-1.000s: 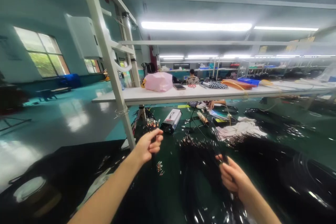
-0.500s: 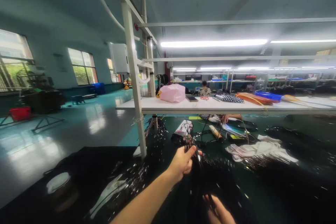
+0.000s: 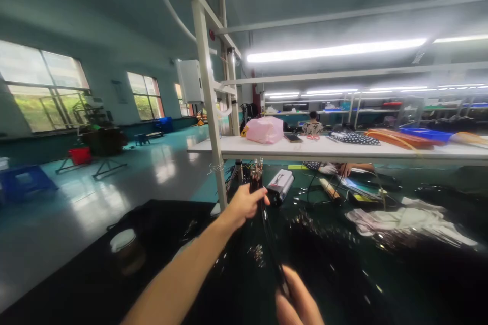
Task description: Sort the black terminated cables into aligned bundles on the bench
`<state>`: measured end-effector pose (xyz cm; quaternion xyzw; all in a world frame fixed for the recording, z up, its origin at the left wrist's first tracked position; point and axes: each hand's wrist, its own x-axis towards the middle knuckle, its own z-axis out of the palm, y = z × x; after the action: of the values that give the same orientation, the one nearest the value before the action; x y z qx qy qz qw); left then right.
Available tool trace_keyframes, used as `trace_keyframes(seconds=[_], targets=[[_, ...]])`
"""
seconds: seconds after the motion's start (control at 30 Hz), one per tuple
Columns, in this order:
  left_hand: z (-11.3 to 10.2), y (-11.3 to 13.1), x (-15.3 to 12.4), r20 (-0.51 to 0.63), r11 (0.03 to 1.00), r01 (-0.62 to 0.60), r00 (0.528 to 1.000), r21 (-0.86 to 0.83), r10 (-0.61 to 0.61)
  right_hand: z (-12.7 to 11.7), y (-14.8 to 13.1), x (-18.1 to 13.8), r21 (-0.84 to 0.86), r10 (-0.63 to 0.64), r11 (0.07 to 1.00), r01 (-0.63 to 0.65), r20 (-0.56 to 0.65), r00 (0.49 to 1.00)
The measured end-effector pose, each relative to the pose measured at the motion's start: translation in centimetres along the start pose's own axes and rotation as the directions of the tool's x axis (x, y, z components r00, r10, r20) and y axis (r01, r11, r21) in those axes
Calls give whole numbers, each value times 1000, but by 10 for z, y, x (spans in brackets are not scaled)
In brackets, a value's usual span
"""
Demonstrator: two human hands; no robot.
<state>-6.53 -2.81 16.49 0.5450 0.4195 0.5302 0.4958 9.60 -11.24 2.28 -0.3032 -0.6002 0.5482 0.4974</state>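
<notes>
A bundle of black cables [image 3: 270, 231] with metallic ends stretches between my two hands. My left hand [image 3: 246, 203] is closed around it just below the metallic tips, which stick up past my thumb. Lower down, near the bottom edge, my right hand [image 3: 295, 297] is closed round the same bundle. Just right of my left hand lies a white and grey box-shaped device [image 3: 281, 185]. Small shiny cable ends [image 3: 257, 254] lie on the dark table below my left hand.
White gloves or cloth [image 3: 412, 221] lie to the right. A white shelf [image 3: 324, 148] crosses ahead, bearing a pink bag [image 3: 265, 130], phone, scissors and blue tray. Its metal post [image 3: 210, 106] rises at left. A lidded jar [image 3: 127, 251] stands left. Another person's hand [image 3: 346, 168] is beyond the shelf.
The view has swung left. My left hand has moved away toward the shelf post with the cable ends, and the bundle now shows stretched between both hands.
</notes>
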Motion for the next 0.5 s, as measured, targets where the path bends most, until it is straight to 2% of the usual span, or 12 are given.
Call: trace_keyframes(seconds=[0.1, 0.17, 0.2, 0.27, 0.33, 0.37, 0.43, 0.5], targets=[[-28, 11, -2, -62, 981, 7, 998, 193, 5, 18, -24, 21, -42, 39, 998, -38, 22, 999], [-49, 26, -6, -105, 895, 1, 993, 446, 52, 31, -32, 32, 46, 93, 994, -96, 57, 994], [-59, 36, -9, -122, 798, 0, 988, 602, 92, 38, -33, 36, 130, 139, 980, -152, 106, 985], [-79, 57, -15, -148, 481, 61, 978, 874, 144, 51, -27, 38, 320, 228, 900, -297, 234, 945], [-93, 72, -18, -221, 134, 193, 946, 972, 238, 65, -9, 34, 448, 274, 788, -422, 359, 892], [-98, 73, -17, -252, 1, 263, 925, 965, 285, 71, 5, 30, 469, 300, 741, -481, 409, 862], [-103, 59, -14, -274, -153, 331, 911, 931, 307, 82, 40, 20, 395, 429, 672, -626, 482, 764], [-100, 24, -8, -255, -183, 287, 950, 940, 177, 89, 78, 10, 250, 597, 612, -751, 476, 645]])
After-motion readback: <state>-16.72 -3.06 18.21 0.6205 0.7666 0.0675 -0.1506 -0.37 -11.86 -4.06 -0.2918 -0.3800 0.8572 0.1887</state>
